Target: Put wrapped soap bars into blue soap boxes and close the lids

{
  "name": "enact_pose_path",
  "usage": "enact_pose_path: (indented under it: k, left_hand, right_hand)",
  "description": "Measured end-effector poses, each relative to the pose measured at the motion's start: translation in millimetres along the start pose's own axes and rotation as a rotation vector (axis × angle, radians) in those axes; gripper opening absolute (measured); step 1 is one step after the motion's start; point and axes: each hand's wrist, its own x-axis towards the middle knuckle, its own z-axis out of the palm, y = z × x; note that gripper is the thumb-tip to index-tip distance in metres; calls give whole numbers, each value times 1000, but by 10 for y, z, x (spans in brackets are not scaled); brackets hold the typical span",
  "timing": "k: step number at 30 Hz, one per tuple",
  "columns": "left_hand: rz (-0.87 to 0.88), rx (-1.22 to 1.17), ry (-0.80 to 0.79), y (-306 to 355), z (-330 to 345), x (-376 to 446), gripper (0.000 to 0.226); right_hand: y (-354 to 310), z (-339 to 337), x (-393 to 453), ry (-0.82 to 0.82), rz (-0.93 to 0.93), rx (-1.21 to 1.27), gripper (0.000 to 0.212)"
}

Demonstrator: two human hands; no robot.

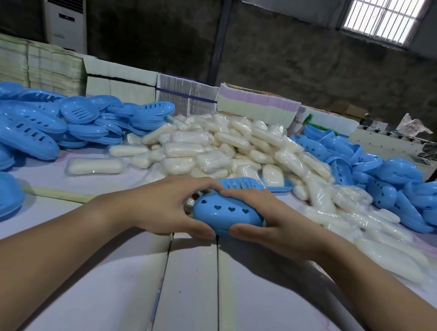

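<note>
Both my left hand and right hand clasped the soap box, hiding its ends; behind it, a slotted tray showed only partly.

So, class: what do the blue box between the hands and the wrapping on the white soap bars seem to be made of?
Blue box: apparently moulded plastic, smooth and slightly glossy, with clean heart-shaped cut-outs and soft highlights. Soap bars: wrapping looks like thin clear plastic film, crinkled and shiny over the white bars.
</note>
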Motion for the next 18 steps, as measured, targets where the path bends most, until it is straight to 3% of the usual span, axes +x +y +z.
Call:
enact_pose_path:
  k: [6,18]
  left_hand:
    - [27,43,14,37,7,2,71]
    - [-44,142,-50,14,-16,-26,65]
  right_hand:
    - [-10,7,-20,-35,-21,-73,78]
    - [55,-47,-65,3,18,-76,86]
